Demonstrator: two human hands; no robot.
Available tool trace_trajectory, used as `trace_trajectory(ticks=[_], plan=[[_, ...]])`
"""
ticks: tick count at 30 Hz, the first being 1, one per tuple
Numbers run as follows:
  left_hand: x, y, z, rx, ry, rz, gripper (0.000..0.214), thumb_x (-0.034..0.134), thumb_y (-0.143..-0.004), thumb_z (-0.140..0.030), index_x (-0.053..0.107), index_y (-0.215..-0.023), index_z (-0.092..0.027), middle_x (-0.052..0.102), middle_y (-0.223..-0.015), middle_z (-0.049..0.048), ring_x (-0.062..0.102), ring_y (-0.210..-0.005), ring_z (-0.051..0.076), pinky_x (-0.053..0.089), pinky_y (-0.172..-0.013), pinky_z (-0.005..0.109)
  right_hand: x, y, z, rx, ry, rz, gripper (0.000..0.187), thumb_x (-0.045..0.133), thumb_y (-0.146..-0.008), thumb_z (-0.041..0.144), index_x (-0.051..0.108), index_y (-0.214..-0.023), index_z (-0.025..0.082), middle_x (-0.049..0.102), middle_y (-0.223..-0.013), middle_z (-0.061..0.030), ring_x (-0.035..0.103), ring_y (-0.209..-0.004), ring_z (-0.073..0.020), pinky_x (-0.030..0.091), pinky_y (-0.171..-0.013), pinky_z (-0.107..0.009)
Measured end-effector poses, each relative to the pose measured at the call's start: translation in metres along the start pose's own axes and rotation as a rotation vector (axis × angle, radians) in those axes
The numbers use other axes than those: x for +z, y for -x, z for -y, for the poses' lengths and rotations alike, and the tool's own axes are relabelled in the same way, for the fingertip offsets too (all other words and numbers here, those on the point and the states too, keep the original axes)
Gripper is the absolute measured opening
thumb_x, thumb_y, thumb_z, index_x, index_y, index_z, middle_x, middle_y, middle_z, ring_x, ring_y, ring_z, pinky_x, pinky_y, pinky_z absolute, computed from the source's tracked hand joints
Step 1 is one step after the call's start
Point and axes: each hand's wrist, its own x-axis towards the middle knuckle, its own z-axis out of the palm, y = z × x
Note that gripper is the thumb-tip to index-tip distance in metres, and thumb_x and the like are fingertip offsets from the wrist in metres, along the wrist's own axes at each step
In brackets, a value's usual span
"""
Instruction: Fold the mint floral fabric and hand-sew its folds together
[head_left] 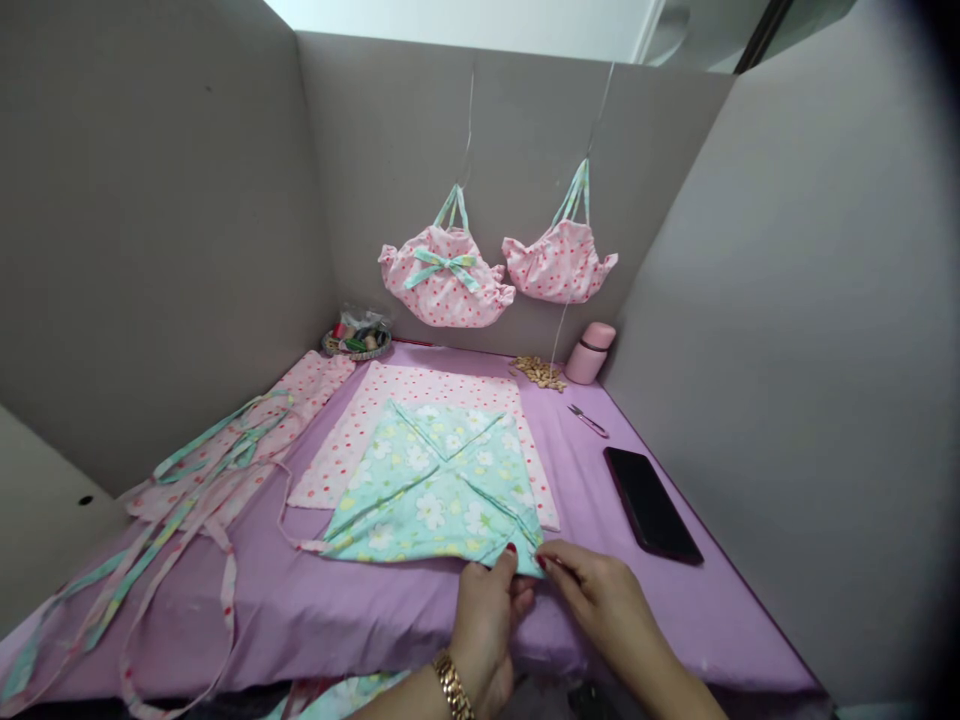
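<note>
A square of mint green floral fabric [431, 510] with diagonal fold or seam lines lies near the table's front edge. My left hand [487, 610], with a gold watch band [452, 685] at the wrist, grips its front right corner, thumb on top and fingers underneath. Close beside it, my right hand [589, 585] has thumb and forefinger pinched together at the same corner. Whatever sits between those fingertips is too small to make out. Beneath the green square is a pink polka-dot cloth [330, 470], showing at the left, back and right.
Pink dotted cloth with straps [217, 480] spreads at left. A basket of sewing supplies [358, 345], a tan pile [538, 372] and a pink bottle [591, 352] stand behind; thread snips [588, 421] and a phone [651, 505] lie right. Two dotted pouches [446, 300] hang above.
</note>
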Motion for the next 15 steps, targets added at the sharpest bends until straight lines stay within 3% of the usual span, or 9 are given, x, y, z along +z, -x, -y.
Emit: trace_trajectory(ticks=[15], plan=[[-0.0010,-0.0020,0.0019,-0.007,-0.019,-0.019,0.011,0.054,-0.082,-0.011,0.056,-0.092,-0.007,0.063,-0.078,0.0084,0.055,-0.053,0.007,0.046,-0.050,0.016,-0.0033,-0.0037,0.0031,-0.016,0.100,0.099,0.030,0.040,-0.081,0.015,0.069,-0.083,0.024,0.071,-0.077,-0.0020,0.066,-0.073,-0.0173,0.044,-0.064,-0.023]])
